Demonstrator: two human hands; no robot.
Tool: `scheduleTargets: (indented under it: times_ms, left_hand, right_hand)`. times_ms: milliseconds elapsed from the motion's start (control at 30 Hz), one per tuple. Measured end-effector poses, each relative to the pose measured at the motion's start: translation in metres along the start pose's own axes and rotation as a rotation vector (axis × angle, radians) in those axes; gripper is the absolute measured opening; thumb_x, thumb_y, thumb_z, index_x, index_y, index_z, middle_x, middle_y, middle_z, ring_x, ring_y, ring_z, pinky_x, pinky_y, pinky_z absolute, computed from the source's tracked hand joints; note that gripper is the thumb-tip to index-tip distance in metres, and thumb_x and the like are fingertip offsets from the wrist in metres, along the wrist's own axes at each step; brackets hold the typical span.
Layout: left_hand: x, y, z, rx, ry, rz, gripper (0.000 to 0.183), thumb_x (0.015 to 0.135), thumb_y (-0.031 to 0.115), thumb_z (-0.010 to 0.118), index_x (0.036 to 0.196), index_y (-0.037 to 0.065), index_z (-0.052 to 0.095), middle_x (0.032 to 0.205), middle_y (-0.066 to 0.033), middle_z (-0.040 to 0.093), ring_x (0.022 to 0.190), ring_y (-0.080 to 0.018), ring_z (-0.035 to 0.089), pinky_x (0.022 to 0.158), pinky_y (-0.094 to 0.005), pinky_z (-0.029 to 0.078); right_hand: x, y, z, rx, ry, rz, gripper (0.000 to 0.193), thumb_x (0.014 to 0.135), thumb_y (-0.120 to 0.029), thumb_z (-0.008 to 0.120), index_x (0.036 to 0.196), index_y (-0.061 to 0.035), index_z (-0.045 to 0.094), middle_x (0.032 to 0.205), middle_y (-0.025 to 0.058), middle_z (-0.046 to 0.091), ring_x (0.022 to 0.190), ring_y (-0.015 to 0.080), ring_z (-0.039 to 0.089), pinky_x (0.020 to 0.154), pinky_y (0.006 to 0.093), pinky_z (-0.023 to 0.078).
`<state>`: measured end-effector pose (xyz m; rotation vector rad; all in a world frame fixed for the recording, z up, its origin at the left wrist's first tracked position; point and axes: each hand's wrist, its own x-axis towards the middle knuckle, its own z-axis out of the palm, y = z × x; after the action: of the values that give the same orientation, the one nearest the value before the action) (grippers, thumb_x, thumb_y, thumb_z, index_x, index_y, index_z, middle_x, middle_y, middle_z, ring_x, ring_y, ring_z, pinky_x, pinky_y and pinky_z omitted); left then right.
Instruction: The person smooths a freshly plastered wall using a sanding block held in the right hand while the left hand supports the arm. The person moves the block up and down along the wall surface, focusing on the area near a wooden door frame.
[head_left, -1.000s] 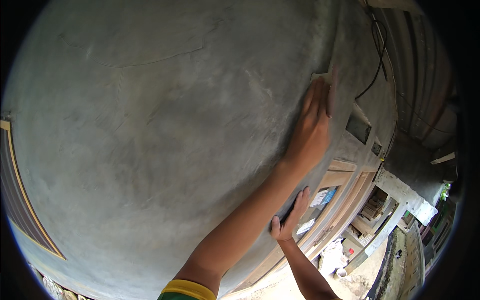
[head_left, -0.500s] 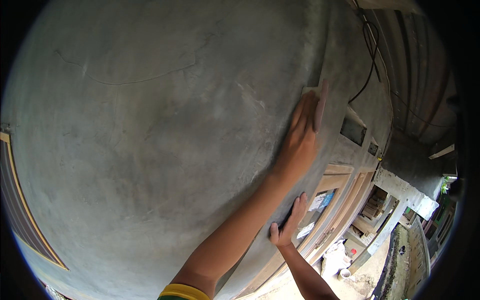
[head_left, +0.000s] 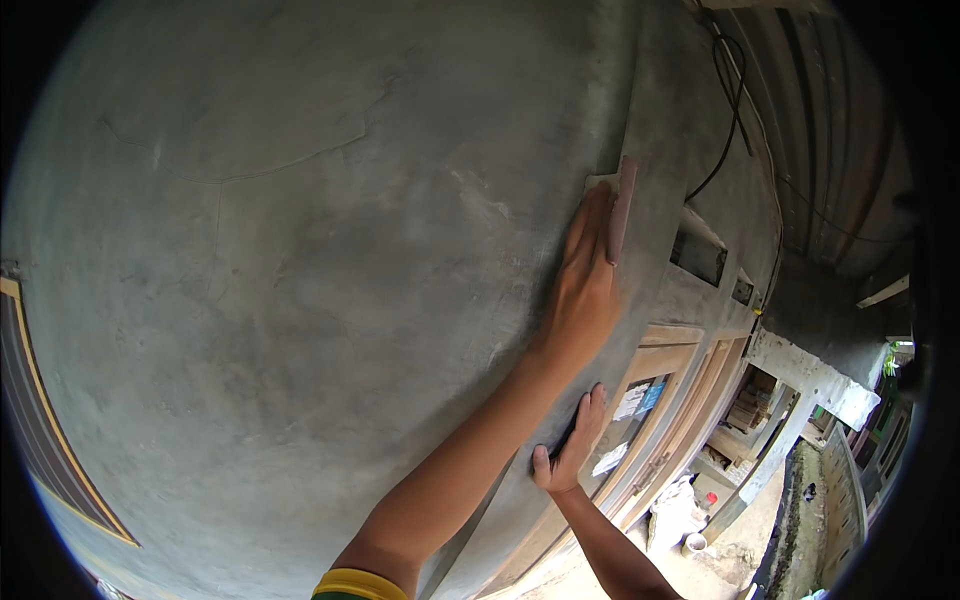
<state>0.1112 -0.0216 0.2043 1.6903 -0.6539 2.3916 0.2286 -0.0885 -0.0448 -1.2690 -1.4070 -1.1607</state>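
Observation:
My left hand (head_left: 580,295) reaches up against a grey plastered wall (head_left: 330,320), fingers stretched upward along a raised edge. Under and beside those fingers is what looks like a folded sheet of sandpaper (head_left: 622,212); its reddish-brown flap stands out on the right, and a pale corner shows past the fingertips. The palm side of this hand is hidden. Lower down and to the right, my right hand (head_left: 572,450) rests on the wall beside a wooden window frame. Its thumb is spread from the fingers, and no object shows in it.
A thin crack (head_left: 270,172) crosses the upper left wall. Rectangular vent openings (head_left: 698,257) sit above the wooden frame (head_left: 670,350). A black cable (head_left: 738,110) hangs at upper right. A striped panel (head_left: 50,420) edges the left. A white bucket (head_left: 694,544) stands below right.
The view has shifted slightly, so the wall and both arms sit a little further left in the picture. Both hands keep nearly the same places on the wall.

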Motion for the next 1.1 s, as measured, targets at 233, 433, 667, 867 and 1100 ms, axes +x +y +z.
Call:
scheduleTargets:
  times_ms: [233,433,667,867,1100]
  left_hand:
    - [0.014,-0.012,0.008,0.098,-0.024,0.014,0.080,0.087,-0.022,0.047,0.161,0.002,0.027,0.155,-0.0362,0.037,0.146,-0.0510,0.035,0.119,-0.0536,0.041]
    - [-0.029,0.002,-0.014,0.133,-0.029,0.078,0.072,0.091,-0.014,0.053,0.158,-0.001,0.031,0.154,-0.0372,0.037,0.145,-0.0517,0.038,0.114,-0.0533,0.047]
    - [-0.032,0.012,-0.008,0.057,0.079,-0.278,0.032,0.102,0.002,0.057,0.134,-0.004,0.057,0.112,-0.0172,0.069,0.075,-0.0329,0.068,0.062,-0.0355,0.051]
    - [-0.046,0.017,-0.021,-0.132,0.230,-0.175,0.014,0.104,0.007,0.060,0.111,-0.004,0.064,0.080,-0.0027,0.050,0.062,-0.0071,0.044,0.053,-0.0257,0.034]
    - [-0.051,0.013,-0.031,-0.039,-0.015,-0.450,0.017,0.106,0.010,0.058,0.115,-0.002,0.066,0.086,-0.0049,0.052,0.063,-0.0097,0.049,0.056,-0.0275,0.038]
  right_hand:
    - [0.000,-0.001,-0.001,0.020,-0.001,0.011,0.099,0.095,-0.061,0.050,0.159,0.0089,0.024,0.165,0.0357,0.021,0.153,0.0527,0.020,0.123,0.0621,0.011]
    - [0.001,-0.001,-0.001,0.034,0.013,-0.010,0.098,0.094,-0.060,0.052,0.158,0.0091,0.025,0.165,0.0358,0.022,0.153,0.0529,0.021,0.123,0.0620,0.011]
    - [0.001,0.001,-0.001,0.051,0.026,-0.022,0.097,0.091,-0.055,0.058,0.157,0.0088,0.028,0.164,0.0348,0.026,0.153,0.0509,0.022,0.123,0.0620,0.012]
    - [0.001,0.002,0.000,0.058,0.039,-0.021,0.096,0.089,-0.053,0.060,0.157,0.0083,0.031,0.163,0.0347,0.027,0.153,0.0507,0.024,0.122,0.0621,0.013]
    - [-0.001,0.002,0.000,0.057,0.027,0.000,0.095,0.089,-0.052,0.062,0.156,0.0081,0.032,0.163,0.0346,0.029,0.152,0.0507,0.025,0.122,0.0621,0.014]
